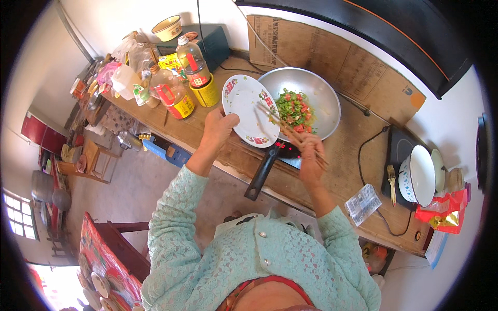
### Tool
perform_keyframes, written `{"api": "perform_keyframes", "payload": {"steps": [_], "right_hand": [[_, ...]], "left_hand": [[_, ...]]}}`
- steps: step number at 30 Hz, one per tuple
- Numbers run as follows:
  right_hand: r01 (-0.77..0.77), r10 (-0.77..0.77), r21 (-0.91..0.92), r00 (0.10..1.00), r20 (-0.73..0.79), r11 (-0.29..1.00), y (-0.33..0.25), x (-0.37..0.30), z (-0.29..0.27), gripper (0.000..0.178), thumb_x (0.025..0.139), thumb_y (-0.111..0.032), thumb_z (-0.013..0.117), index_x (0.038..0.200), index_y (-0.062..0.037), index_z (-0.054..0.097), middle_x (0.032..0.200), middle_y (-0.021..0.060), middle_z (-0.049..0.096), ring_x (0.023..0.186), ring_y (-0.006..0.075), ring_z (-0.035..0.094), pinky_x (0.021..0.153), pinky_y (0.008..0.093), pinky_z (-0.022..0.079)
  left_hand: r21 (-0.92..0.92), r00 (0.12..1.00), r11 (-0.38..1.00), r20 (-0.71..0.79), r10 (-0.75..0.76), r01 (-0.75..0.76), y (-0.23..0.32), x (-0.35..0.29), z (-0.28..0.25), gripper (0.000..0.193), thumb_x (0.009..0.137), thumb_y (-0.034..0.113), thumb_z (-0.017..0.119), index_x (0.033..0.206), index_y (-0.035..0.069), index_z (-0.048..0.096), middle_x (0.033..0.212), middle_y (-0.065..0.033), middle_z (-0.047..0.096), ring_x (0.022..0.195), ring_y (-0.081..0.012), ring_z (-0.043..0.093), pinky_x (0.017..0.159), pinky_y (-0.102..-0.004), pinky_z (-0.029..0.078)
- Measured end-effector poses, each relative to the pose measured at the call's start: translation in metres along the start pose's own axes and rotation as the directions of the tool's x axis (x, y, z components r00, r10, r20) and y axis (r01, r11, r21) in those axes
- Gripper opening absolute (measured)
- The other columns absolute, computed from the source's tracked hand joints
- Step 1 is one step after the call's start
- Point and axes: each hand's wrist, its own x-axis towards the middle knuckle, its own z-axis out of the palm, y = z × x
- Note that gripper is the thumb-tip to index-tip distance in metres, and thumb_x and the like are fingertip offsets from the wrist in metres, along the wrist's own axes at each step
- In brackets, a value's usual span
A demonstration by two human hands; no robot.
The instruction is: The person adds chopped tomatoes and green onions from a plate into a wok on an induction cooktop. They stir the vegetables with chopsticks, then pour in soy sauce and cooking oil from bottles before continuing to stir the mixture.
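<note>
"Two hands occupied, both bare. Finger state?"

"L hand (pixel 220 127): thumb on top of plate (pixel 249 111) at its rim, other fingers under it, mostly hidden. R hand (pixel 311 153): fingers closed round chopsticks (pixel 282 126), tips over plate; contact w/ it, can't tell."

"Location of veg (pixel 296 111)?"

"Heaped in wok (pixel 329 103), approx. mid-bowl. Plate overlaps wok's L side in view, seems tilted that way; touching or apart, can't tell."

"Progress, est.?"

"Emptying of plate mostly done, I'd judge: bulk of veg in wok, plate near bare. Left: a few small scraps on plate. Pieces look bright, prob. raw, so heating seems barely begun, if at all."

"Materials, shapes?"

"Plate: oval, glossy white, prob. ceramic, red floral motifs nr rim. Veg: chopped small, green bits + red chunks, moist-looking. Chopsticks: slim, brown, prob. wood. Wok: round, deep, pale grey metal; handle (pixel 263 173) black, straight, pointing twd wearer. Hob (pixel 292 151): dark, flat, below wok, red digits lit. Table (pixel 337 176): brown, wood-look, worn. Cardboard (pixel 332 57): flat, stands upright at back."
</note>
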Motion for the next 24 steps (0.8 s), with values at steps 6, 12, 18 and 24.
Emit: {"api": "perform_keyframes", "payload": {"steps": [6, 12, 18, 24], "right_hand": [[0.066, -0.068, -0.228, 0.998, -0.002, 0.971, 0.015, 0.023, 0.004, 0.013, 0.095, -0.011, 0.047, 0.091, 0.0011, 0.052, 0.097, 0.0065, 0.052, 0.093, 0.0164, 0.057, 0.088, 0.0296, 0.046], [-0.053, 0.053, 0.007, 0.977, -0.205, 0.999, -0.005, 0.004, -0.037, 0.017, 0.096, -0.015, 0.046, 0.091, -0.0001, 0.051, 0.096, 0.0067, 0.051, 0.093, 0.0197, 0.058, 0.088, 0.0345, 0.046], [-0.085, 0.089, 0.099, 0.995, -0.037, 0.991, 0.008, -0.007, -0.035, 0.021, 0.096, -0.021, 0.048, 0.088, -0.0014, 0.05, 0.101, 0.008, 0.047, 0.091, 0.0228, 0.058, 0.087, 0.0387, 0.048], [-0.036, 0.053, 0.13, 0.99, -0.132, 0.991, 0.01, -0.001, -0.051, 0.019, 0.096, -0.019, 0.046, 0.089, -0.001, 0.05, 0.101, 0.0085, 0.047, 0.096, 0.0195, 0.054, 0.09, 0.0399, 0.05]], "left_hand": [[-0.016, 0.997, 0.997, 0.018, -0.079, 0.08, 0.01, -0.002, 0.008, 0.039, 0.071, 0.006, 0.053, 0.107, -0.009, 0.053, 0.094, -0.0111, 0.062, 0.077, -0.0194, 0.064, 0.068, -0.0317, 0.054], [-0.028, 0.998, 0.998, 0.006, -0.055, 0.055, -0.001, 0.004, -0.009, 0.039, 0.073, 0.006, 0.053, 0.109, -0.008, 0.052, 0.097, -0.0124, 0.062, 0.081, -0.0208, 0.064, 0.072, -0.0335, 0.055], [-0.195, 0.996, 0.981, -0.085, -0.034, 0.017, 0.01, -0.001, 0.004, 0.035, 0.07, 0.004, 0.053, 0.102, -0.01, 0.056, 0.09, -0.0126, 0.063, 0.073, -0.0189, 0.063, 0.064, -0.0299, 0.053], [-0.253, 0.991, 0.961, -0.046, -0.124, 0.109, 0.004, -0.003, -0.002, 0.035, 0.071, 0.0, 0.052, 0.104, -0.01, 0.055, 0.095, -0.014, 0.062, 0.077, -0.0216, 0.064, 0.068, -0.032, 0.054]]}}
